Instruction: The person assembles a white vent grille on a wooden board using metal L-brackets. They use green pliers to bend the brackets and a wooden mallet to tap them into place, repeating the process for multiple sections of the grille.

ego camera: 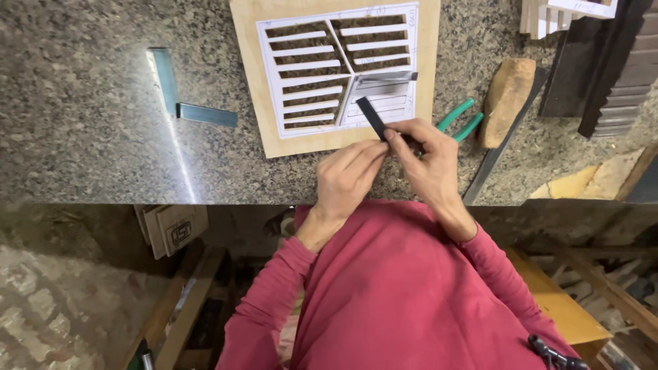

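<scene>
Red sleeves fill the foreground, hiding the bench edge. Both hands pinch a flat dark strip (373,116): right hand (428,161) closed on its lower end, left hand (346,177) curled against it, fingertips hidden. Its tip lies over a slotted plywood panel (336,68) on speckled granite (82,137), with green plier handles (460,120) half covered.

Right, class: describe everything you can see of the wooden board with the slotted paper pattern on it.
The wooden board is a pale, flat, roughly square plywood-like panel lying on the speckled granite counter, its top edge cut off by the frame. A white paper pattern covers its middle, split into four panels of parallel slots; most are cut through, showing dark below, while the lower right panel looks uncut. A grey metal strip lies across it. A dark flat strip, held in both hands, overlaps its lower edge.
</scene>
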